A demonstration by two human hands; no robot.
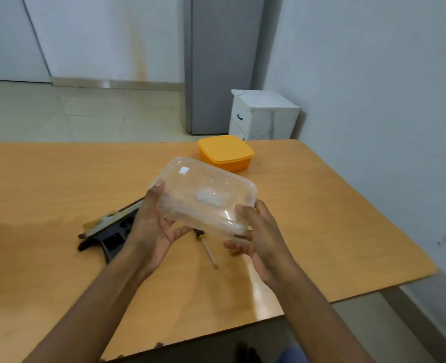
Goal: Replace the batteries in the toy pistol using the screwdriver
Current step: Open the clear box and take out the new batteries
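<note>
I sat at a light orange wooden table (334, 218); beyond it lay pale tiled floor (85, 113), white walls (373, 74), a grey upright panel (221, 61) and a small white cabinet (263, 115).

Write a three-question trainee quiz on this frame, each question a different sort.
1. True or false: the screwdriver lies on the table, held by neither hand.
2. Which item do the left hand and right hand hold? A) orange box B) clear container C) toy pistol
3. Fill in: the toy pistol lies under the person's ___ forearm.

Key: 1 true; 2 B; 3 left.
</note>
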